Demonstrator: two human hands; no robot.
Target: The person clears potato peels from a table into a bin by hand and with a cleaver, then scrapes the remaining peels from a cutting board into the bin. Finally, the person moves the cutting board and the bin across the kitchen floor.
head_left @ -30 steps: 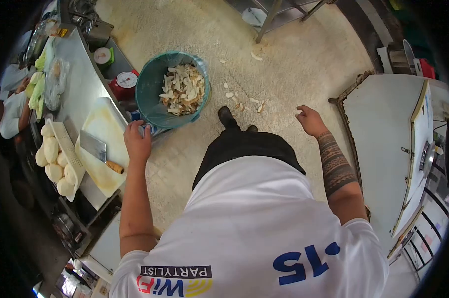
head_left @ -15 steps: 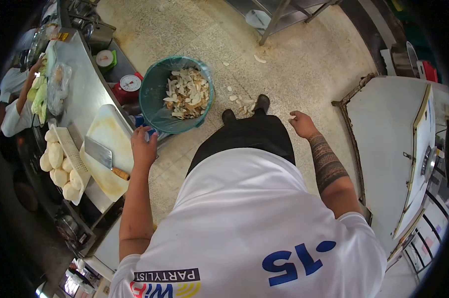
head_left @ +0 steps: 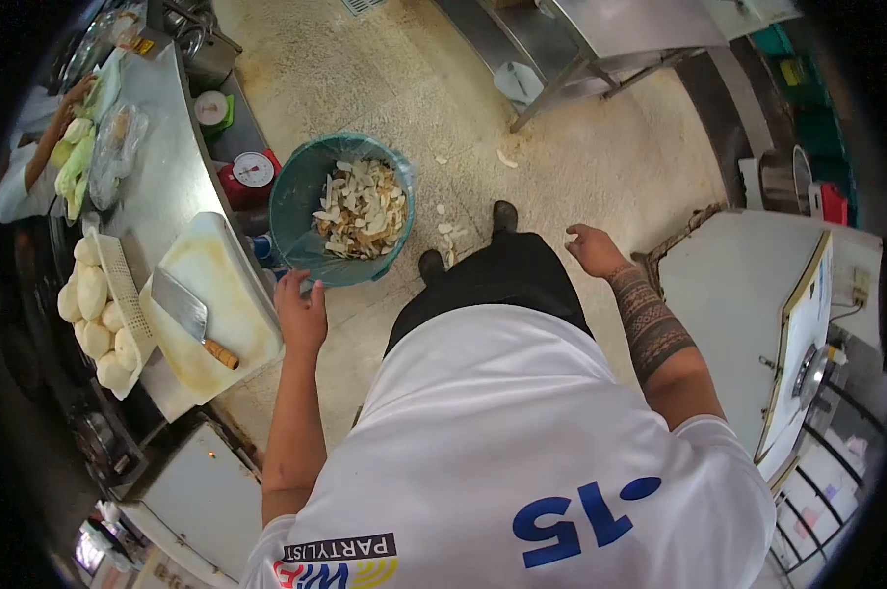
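Note:
My left hand hangs just below the rim of a green bin, its fingers apart and nothing in it. Inside the lined bin lies a heap of peelings. To the left of that hand, a white cutting board rests on the steel counter, with a cleaver lying flat on it, its wooden handle toward me. My right hand hangs beside my body, loosely curled and without anything in it, near a white appliance.
A white basket of peeled vegetables stands left of the board. Two scales are beside the counter. Another person's arm reaches over green vegetables. Scraps lie on the floor by my shoes; a steel table stands ahead.
My body and view have shifted a little. My left hand now sits farther right, clear of the cutting board's edge. My right hand stays at my side, and the cleaver still lies on the board.

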